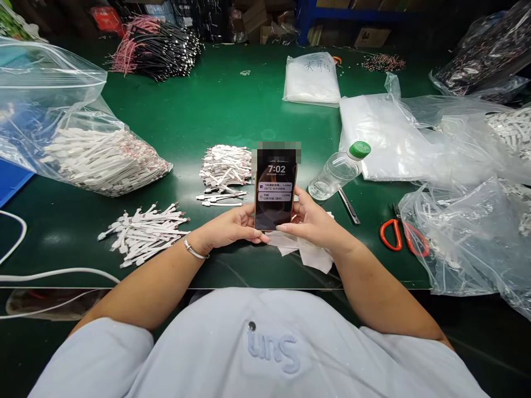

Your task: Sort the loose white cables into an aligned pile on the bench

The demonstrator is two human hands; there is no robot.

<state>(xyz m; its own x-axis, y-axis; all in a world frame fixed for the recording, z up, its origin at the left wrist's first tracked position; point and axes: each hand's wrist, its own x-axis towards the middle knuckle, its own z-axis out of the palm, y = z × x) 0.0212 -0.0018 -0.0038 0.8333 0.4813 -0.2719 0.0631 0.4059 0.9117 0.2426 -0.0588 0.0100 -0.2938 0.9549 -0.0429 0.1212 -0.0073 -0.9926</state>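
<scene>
A smartphone (274, 213) stands upright in front of me, its screen lit with the time 7:02 and two notifications. My left hand (234, 225) grips its lower left edge, fingers behind it. On the other side my right hand (311, 220) is closed round the lower right edge, the thumb at the bottom of the screen. Under the right hand lie crumpled white tissues (315, 255). Just behind the phone, on the left, is a pile of short white cables (226, 166). Nearer my left forearm spreads a second heap of white cables (143, 235).
A clear bottle (332, 177) with a green cap leans right of the phone, beside a utility knife (349, 207). Red-handled scissors (390, 235) lie by plastic bags (468, 243). At left sits a bag of cables (99, 160); black and pink wires (161, 47) lie behind.
</scene>
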